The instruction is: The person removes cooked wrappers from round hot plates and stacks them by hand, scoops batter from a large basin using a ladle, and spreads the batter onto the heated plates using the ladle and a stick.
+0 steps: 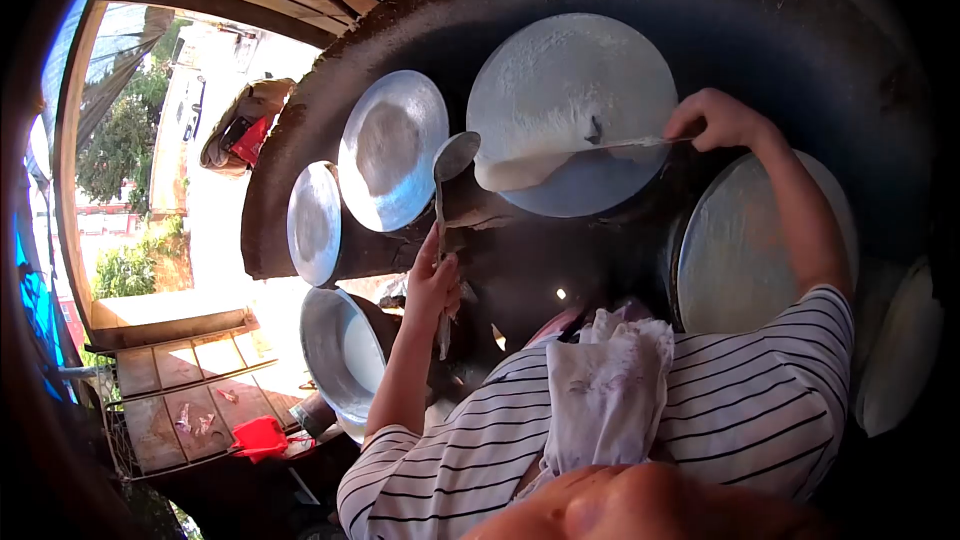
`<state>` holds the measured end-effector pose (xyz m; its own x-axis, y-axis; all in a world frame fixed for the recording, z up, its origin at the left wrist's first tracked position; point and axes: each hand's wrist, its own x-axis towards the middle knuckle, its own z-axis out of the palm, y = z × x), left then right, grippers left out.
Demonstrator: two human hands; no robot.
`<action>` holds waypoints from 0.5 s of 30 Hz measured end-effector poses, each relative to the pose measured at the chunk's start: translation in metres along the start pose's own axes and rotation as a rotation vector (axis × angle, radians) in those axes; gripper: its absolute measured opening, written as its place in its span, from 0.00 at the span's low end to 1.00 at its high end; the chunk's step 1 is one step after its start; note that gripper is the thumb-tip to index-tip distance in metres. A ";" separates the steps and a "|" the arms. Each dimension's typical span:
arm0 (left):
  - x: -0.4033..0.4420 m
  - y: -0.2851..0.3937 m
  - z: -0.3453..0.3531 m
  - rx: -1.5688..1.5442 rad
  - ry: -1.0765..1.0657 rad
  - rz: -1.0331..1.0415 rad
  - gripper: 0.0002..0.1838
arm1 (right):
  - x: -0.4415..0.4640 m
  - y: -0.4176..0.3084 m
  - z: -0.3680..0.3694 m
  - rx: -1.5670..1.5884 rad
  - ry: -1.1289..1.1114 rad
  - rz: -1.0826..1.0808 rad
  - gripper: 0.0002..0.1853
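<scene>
My left hand (433, 288) is closed round the long handle of a metal ladle (458, 154), whose bowl is raised beside the big round pan. My right hand (722, 121) grips the end of a thin stick-like tool (640, 142), which reaches leftward over the big pan (590, 192). A pale, wet-looking layer (540, 70) covers much of that pan, and its lower part shows bluish and smooth. A small dark spot sits near the tool's far end; I cannot make out what it is.
Two shiny round pans (428, 122) (315, 225) lie to the left on the dark curved stove (275, 210). A metal pot (372, 365) with white liquid stands below. On the right is another large round pan (750, 240). A red object (262, 438) lies at lower left.
</scene>
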<state>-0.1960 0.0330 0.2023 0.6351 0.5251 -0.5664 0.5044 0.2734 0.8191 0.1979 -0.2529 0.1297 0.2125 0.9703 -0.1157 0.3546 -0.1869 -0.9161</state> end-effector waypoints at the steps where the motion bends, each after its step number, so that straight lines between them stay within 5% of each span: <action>1: 0.002 -0.002 0.001 -0.032 -0.032 -0.031 0.32 | -0.011 0.009 0.004 -0.025 0.155 0.011 0.23; 4: 0.007 -0.014 0.022 -0.068 -0.123 -0.043 0.32 | -0.014 0.019 0.054 -0.001 0.426 -0.050 0.21; 6: 0.013 -0.012 0.037 -0.033 -0.138 -0.023 0.32 | -0.031 -0.007 0.082 -0.128 0.374 -0.141 0.18; 9: -0.021 0.024 0.024 -0.186 -0.320 0.096 0.32 | -0.105 -0.042 0.136 -0.624 0.542 -0.070 0.17; 12: -0.021 0.042 -0.008 -0.293 -0.418 0.419 0.32 | -0.087 -0.055 0.249 0.192 0.921 0.201 0.20; 15: -0.021 0.055 -0.012 -0.271 -0.369 0.667 0.32 | 0.080 -0.109 0.335 0.916 0.724 0.147 0.20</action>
<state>-0.1889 0.0467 0.2608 0.9283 0.3597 0.0940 -0.1778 0.2074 0.9620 -0.1283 -0.1037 0.0915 0.7693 0.5796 -0.2687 -0.4406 0.1768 -0.8801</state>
